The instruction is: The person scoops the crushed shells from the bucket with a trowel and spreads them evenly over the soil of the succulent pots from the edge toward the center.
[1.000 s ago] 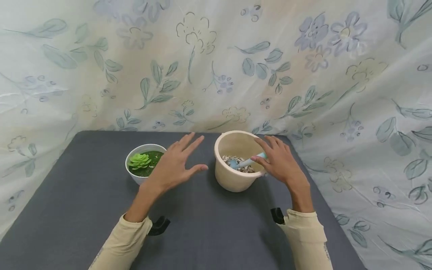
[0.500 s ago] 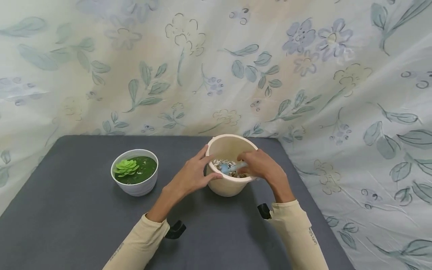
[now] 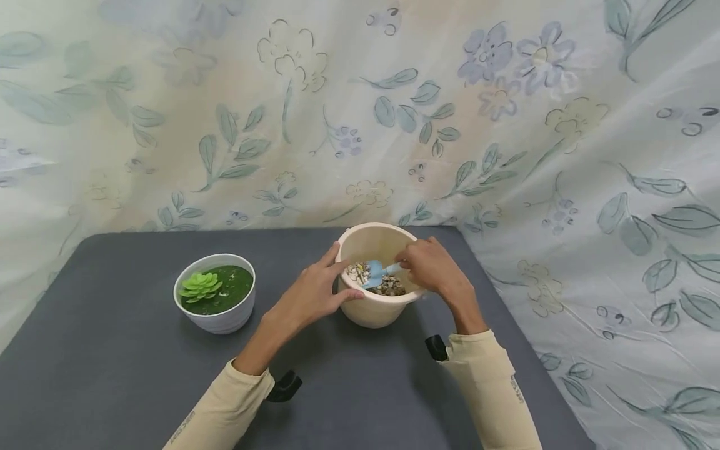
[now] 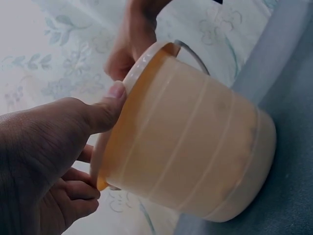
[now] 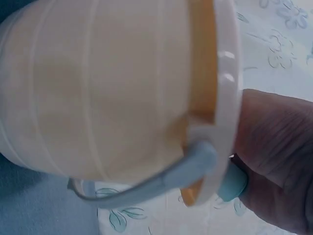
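- Head view: a cream bucket (image 3: 375,316) stands upright on a grey tabletop (image 3: 140,387), near its far edge, with a mix of pale and brown pebbles (image 3: 390,287) inside
- Light blue scoop (image 3: 374,274): within the bucket, its blade among the pebbles and its handle slanting toward the right side of the rim
- Right hand (image 3: 433,269): grasping, the fingers curled round the scoop's handle above the right side of the bucket's mouth
- Left hand (image 3: 311,292): grasping the bucket's rim at the left, the thumb along the near side and the index finger along the left side
- Left wrist view: the left thumb lies against the rim, with the other fingers bent at a lower stretch of it; part of the right hand shows beyond the bucket's mouth
- Right wrist view: the end of the scoop's handle juts from beneath the right hand, just beside the rim; a grey carrying handle (image 5: 146,188) is joined to the rim and arcs along the outer wall
- White bowl (image 3: 219,324): left of the bucket and apart from it, holding a bright green succulent (image 3: 200,286) on a dark green filling (image 3: 236,284)
- Floral cloth (image 3: 337,112): hanging behind the tabletop and along its right side
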Demonstrator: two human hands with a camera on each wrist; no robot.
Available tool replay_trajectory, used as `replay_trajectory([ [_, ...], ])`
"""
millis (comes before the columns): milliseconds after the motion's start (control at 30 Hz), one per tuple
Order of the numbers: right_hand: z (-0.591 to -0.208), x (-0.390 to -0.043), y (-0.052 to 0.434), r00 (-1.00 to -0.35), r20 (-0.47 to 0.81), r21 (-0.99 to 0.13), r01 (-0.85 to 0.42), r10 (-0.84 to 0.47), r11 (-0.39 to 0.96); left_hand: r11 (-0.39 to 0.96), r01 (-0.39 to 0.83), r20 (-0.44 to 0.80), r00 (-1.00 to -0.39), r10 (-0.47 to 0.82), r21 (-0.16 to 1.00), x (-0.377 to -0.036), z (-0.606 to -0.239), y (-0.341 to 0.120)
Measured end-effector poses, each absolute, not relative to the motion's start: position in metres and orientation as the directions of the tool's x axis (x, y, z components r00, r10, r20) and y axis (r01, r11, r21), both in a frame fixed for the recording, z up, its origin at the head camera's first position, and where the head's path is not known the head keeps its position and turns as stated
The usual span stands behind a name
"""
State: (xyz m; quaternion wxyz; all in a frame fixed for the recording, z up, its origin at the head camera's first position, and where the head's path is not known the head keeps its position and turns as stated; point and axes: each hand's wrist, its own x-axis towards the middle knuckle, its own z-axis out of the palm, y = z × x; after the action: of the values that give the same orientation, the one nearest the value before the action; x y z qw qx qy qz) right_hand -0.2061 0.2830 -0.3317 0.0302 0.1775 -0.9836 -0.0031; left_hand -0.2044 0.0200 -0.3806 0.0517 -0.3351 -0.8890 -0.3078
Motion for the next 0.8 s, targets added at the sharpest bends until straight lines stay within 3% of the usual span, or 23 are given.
replay_trajectory([
  [233, -0.323, -0.199, 0.291, -0.928, 0.130, 0.022, -0.350, -0.350, 0.936, 0.595, 0.626, 0.309, -0.774, 0.553, 0.503, -0.204, -0.382, 0.019],
  [800, -0.312, -0.190, 0.300, -0.951, 0.144, 0.014, -0.276, -0.275, 0.961, 0.594, 0.631, 0.311, -0.770, 0.557, 0.499, -0.202, -0.379, 0.019],
])
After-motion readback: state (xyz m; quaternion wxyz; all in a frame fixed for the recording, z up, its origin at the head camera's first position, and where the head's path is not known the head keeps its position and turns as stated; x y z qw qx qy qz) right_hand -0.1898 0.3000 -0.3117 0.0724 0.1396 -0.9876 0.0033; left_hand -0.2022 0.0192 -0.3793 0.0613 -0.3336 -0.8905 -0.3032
